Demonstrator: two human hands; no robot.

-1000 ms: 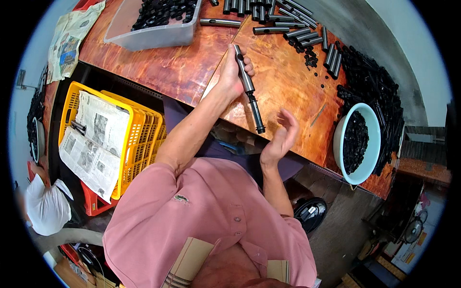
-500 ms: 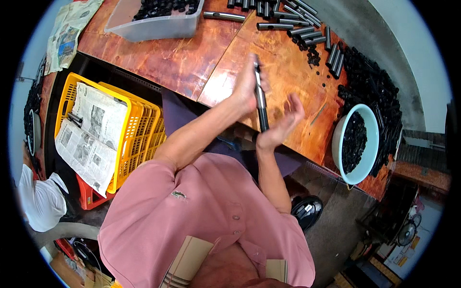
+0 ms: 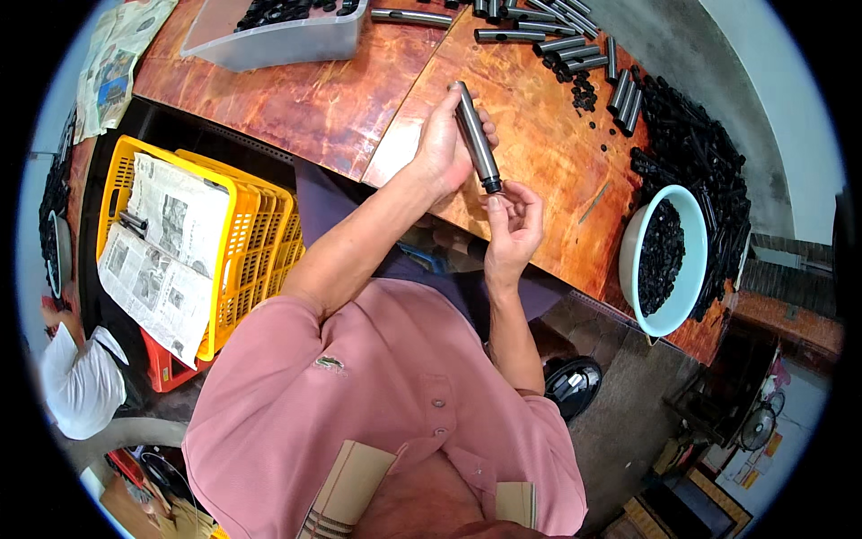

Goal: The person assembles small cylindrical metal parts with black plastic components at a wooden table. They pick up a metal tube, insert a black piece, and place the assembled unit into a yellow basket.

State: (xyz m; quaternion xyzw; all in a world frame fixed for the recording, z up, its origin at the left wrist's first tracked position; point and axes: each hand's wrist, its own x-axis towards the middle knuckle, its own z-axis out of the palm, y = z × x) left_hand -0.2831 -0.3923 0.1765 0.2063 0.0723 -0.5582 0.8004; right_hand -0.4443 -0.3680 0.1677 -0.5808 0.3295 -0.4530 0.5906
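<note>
Two hands busy in the head view, over a glossy red-orange wooden tabletop (image 3: 552, 162). Left hand (image 3: 449, 153) wrapped snugly around a straight silver metal tube (image 3: 476, 135), thumb near its top. Right hand (image 3: 515, 225) half-curled, fingertips right at the short black collar (image 3: 492, 187) on the tube's lower end; can't tell if pinching or just touching. Tube tilted, low end toward the body, near the table's front edge.

Way less black showing than a second ago: back then, a long black rod out the bottom and right hand spread open, well apart from the tube. Half a second ago, right palm at the rod's end. Now only the collar outside.

Otherwise same deal: round light-blue bowl (image 3: 692, 265) of small black bits beside a heap of black rods (image 3: 696, 153), loose silver tubes (image 3: 579, 51) farther back, yellow plastic crate (image 3: 224, 269) at left.
</note>
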